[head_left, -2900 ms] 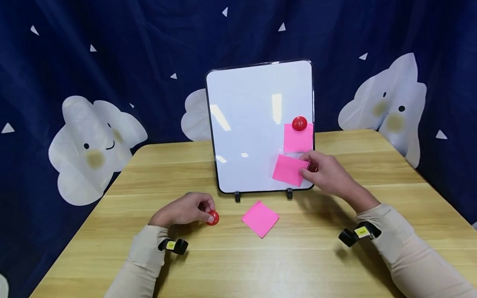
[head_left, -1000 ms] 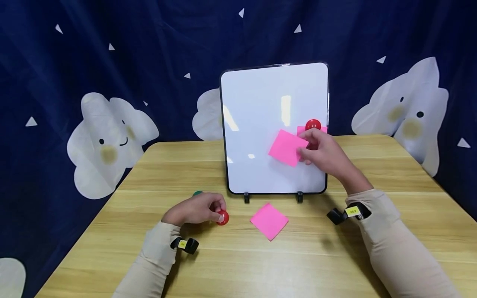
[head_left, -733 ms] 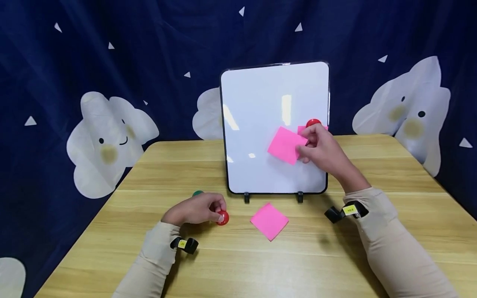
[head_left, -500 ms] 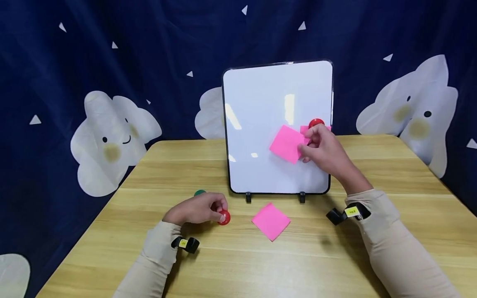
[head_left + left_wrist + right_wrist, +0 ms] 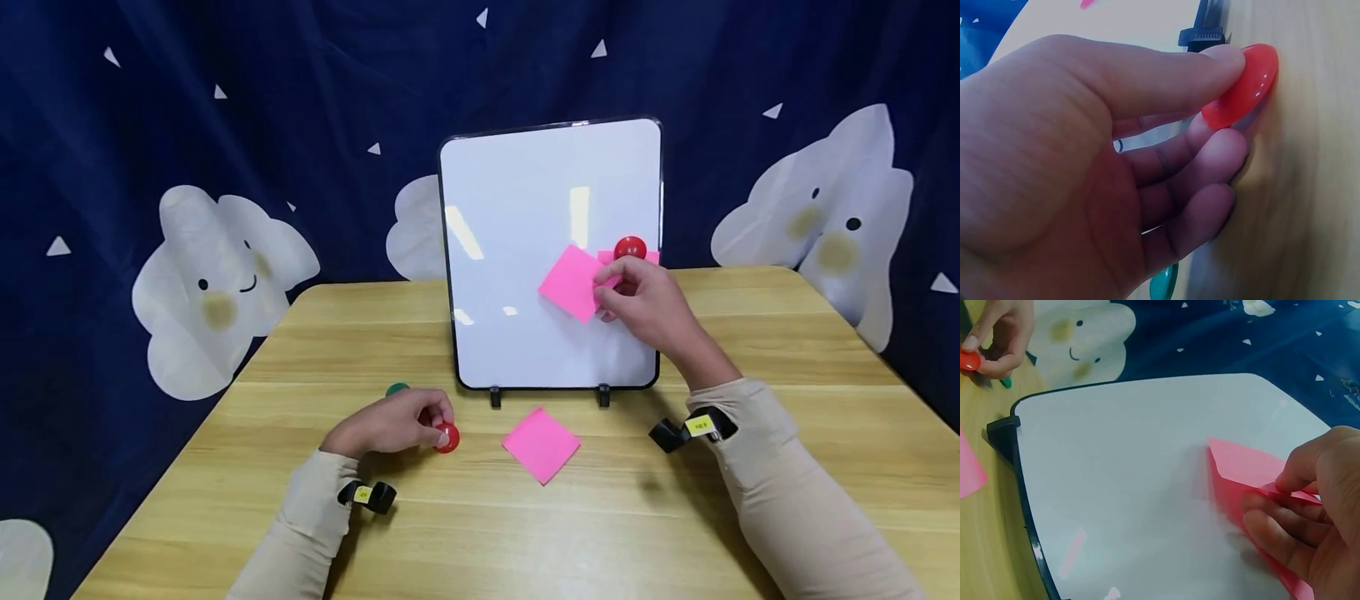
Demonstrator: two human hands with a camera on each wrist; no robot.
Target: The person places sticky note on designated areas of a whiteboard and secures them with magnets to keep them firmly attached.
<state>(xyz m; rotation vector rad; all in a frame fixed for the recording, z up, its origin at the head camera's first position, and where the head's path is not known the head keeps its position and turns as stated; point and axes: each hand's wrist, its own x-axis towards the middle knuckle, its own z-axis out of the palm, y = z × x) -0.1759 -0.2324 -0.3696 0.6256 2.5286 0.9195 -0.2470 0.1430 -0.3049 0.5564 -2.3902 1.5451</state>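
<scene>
My right hand (image 5: 648,304) pinches a pink sticky note (image 5: 570,283) between thumb and fingers at its 3 o'clock corner, the tips drawn together on the paper and the other fingers loosely curled. The note is turned like a diamond and bends in front of the whiteboard (image 5: 517,208), just off its centre toward 4 o'clock — whether its far edge touches the board I cannot tell. Behind my fingers, at 3 o'clock on the board, an upper red magnet (image 5: 630,247) sits over a second note (image 5: 606,256), mostly hidden by my hand. My left hand (image 5: 393,421), at 7 o'clock from the board, pinches a round red magnet (image 5: 450,439) at the thumb tip, tilted close to the wooden table (image 5: 525,542). A green magnet (image 5: 397,389) lies at 10 o'clock from it, and a flat pink note (image 5: 542,447) on the tabletop at 3 o'clock.
</scene>
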